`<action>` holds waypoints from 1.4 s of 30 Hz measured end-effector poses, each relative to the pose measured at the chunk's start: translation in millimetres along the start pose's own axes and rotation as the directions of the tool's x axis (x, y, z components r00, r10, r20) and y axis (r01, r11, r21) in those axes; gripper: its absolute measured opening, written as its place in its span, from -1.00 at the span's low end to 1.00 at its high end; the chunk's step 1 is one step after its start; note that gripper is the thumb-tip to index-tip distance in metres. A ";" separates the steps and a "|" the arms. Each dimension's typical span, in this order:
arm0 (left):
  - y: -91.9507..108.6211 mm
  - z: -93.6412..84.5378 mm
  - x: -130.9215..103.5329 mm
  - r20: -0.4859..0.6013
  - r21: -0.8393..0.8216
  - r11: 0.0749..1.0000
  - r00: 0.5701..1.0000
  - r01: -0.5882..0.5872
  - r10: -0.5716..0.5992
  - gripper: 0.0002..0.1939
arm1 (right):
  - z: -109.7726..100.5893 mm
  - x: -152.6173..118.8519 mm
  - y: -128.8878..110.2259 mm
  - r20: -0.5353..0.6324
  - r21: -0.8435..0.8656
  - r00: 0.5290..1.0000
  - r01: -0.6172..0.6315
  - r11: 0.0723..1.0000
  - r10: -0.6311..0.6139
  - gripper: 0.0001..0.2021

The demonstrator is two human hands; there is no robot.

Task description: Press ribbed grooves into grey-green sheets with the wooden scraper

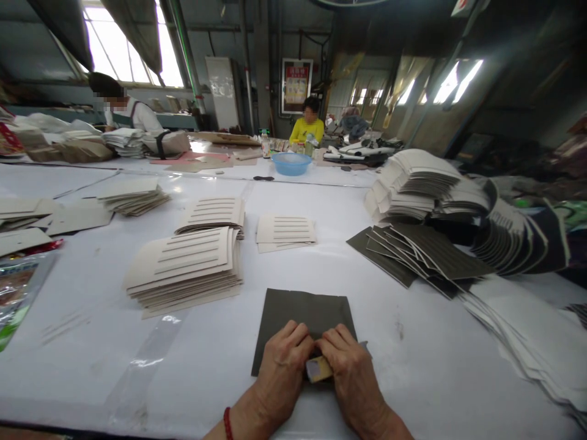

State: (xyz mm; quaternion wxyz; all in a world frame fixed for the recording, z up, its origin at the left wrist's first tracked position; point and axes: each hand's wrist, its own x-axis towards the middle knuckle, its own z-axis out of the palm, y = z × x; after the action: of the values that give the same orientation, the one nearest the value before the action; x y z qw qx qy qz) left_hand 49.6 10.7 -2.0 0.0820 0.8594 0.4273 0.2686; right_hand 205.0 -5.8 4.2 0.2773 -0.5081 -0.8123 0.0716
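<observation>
My right hand (pixel 349 362) pinching yellow block (pixel 323 368); left hand (pixel 285 355) curling over dark sheet (pixel 305 308), grip hidden, cannot tell. Sheet possibly creasing if I'm pressing unevenly.

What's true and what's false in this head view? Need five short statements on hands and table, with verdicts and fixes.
1. The left hand and the right hand are both at the dark panel. True.
2. The red bracelet is on the right wrist. False: it is on the left wrist.
3. A small yellowish item shows between the hands. True.
4. The loose dark sheets on the right are squared into one neat pile. False: they lie fanned out, overlapping unevenly.
5. The blue basin stands toward the far side, near the person in yellow. True.
</observation>
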 end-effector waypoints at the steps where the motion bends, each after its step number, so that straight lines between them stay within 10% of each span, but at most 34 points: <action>1: -5.3 -4.0 -3.3 -0.001 0.004 1.000 1.000 -0.005 0.005 -0.75 | -3.8 -2.9 5.4 0.003 0.003 1.000 0.011 1.000 -0.011 -0.76; 7: -40.4 -38.8 -31.0 -0.037 0.018 0.998 0.997 0.064 -0.064 -0.75 | -28.7 -27.3 40.3 -0.007 0.012 1.000 -0.001 1.000 0.001 -0.72; 15: -4.3 -10.0 -1.3 0.050 -0.011 0.998 0.997 0.062 -0.061 -0.85 | -3.6 -5.4 5.1 0.032 -0.015 0.999 -0.032 0.999 0.032 -0.78; 22: -28.3 -41.1 -15.0 0.077 -0.022 0.984 0.981 0.178 -0.176 -0.85 | -35.5 -31.5 45.8 -0.013 0.002 0.996 -0.093 0.996 0.093 -0.73; 29: 0.3 -12.5 4.0 0.121 0.019 0.991 0.984 0.130 -0.131 -0.88 | -9.6 -4.9 8.7 0.065 0.072 0.996 -0.061 0.996 0.056 -0.82; 42: -4.7 2.8 21.1 0.050 0.007 0.987 0.986 0.159 -0.159 -0.82 | 3.1 28.5 9.8 0.090 0.012 0.992 -0.091 0.996 0.090 -0.81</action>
State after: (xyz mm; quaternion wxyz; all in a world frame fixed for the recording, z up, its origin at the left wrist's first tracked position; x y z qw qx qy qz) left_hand 58.2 30.3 2.2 0.1125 0.8293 0.4926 0.2387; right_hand 201.7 24.0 8.5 0.2412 -0.5384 -0.7995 0.1130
